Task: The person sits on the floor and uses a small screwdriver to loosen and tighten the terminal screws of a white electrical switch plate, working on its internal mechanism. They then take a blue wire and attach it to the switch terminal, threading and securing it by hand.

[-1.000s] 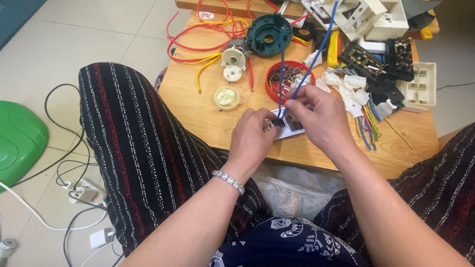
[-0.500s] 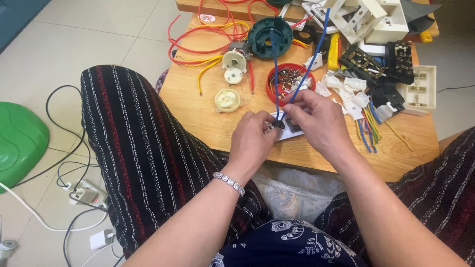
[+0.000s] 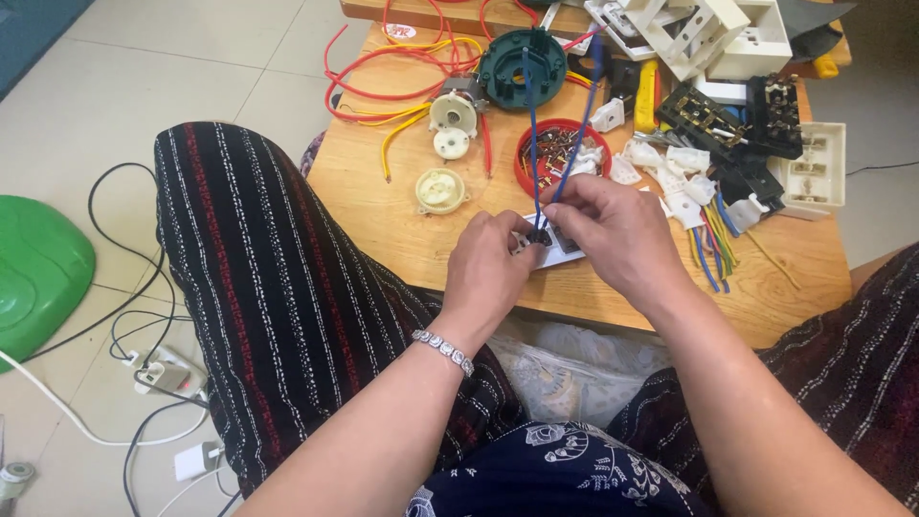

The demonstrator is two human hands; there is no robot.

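Note:
My left hand [image 3: 490,270] grips a small white socket part [image 3: 559,245] at the near edge of a low wooden table [image 3: 402,230]. A silver bracelet [image 3: 442,349] circles that wrist. My right hand [image 3: 617,235] pinches two blue wires [image 3: 533,134] where they enter the part; the wires rise up and away over the table. Both hands meet over the part and hide most of it.
On the table lie a red bowl of small parts [image 3: 548,153], a dark green round housing [image 3: 522,65], red and yellow wires [image 3: 383,91], cream round parts [image 3: 440,190], white socket boxes [image 3: 814,168], black parts [image 3: 771,105] and coloured wire ends [image 3: 713,244]. A green lid [image 3: 33,273] and cables [image 3: 144,335] lie on the floor at left.
The view has shifted slightly. My right hand's fingers have moved a little on the blue wires; both hands stay on the white part.

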